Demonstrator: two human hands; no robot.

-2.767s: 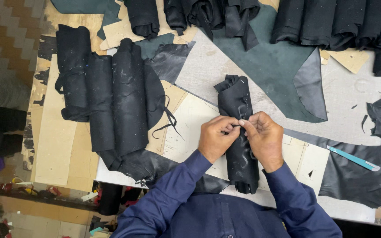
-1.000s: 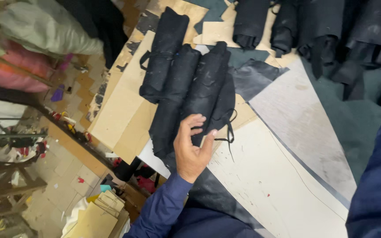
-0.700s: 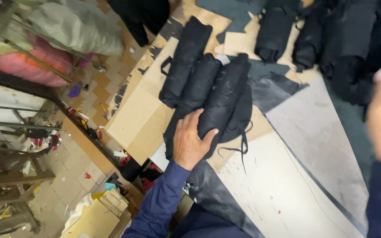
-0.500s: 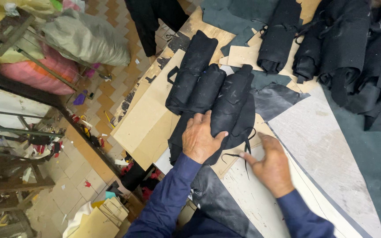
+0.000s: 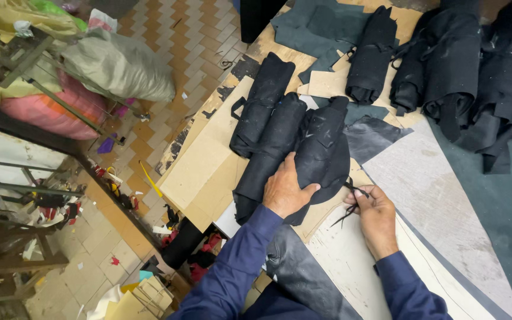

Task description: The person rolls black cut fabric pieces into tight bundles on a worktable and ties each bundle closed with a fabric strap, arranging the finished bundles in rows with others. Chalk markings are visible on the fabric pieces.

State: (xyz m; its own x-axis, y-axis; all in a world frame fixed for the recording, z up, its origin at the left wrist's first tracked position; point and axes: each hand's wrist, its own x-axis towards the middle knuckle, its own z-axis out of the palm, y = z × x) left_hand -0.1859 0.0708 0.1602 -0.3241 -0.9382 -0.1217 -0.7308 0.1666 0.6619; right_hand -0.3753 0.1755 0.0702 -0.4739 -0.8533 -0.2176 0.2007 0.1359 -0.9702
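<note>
Three rolled bundles of black leather lie side by side on the table's left part. My left hand point(image 5: 287, 191) rests flat on the nearest one, a rolled black leather bundle point(image 5: 321, 155). My right hand point(image 5: 376, 212) is just right of it, pinching the bundle's thin black tie strings point(image 5: 345, 214) between thumb and fingers. The middle roll point(image 5: 275, 148) and the far left roll point(image 5: 259, 105) touch each other. Both my arms wear dark blue sleeves.
More black rolls point(image 5: 440, 65) are piled at the back right on a dark green hide point(image 5: 499, 201). Pale cardboard sheets point(image 5: 208, 160) cover the table edge. A grey hide piece point(image 5: 422, 178) lies to the right. Stuffed sacks point(image 5: 120, 65) and scraps sit on the tiled floor at left.
The view swung left from a single roll held in both hands to the stack of three. My left hand pressed onto the nearest roll, then my right hand came in and took its strings.
</note>
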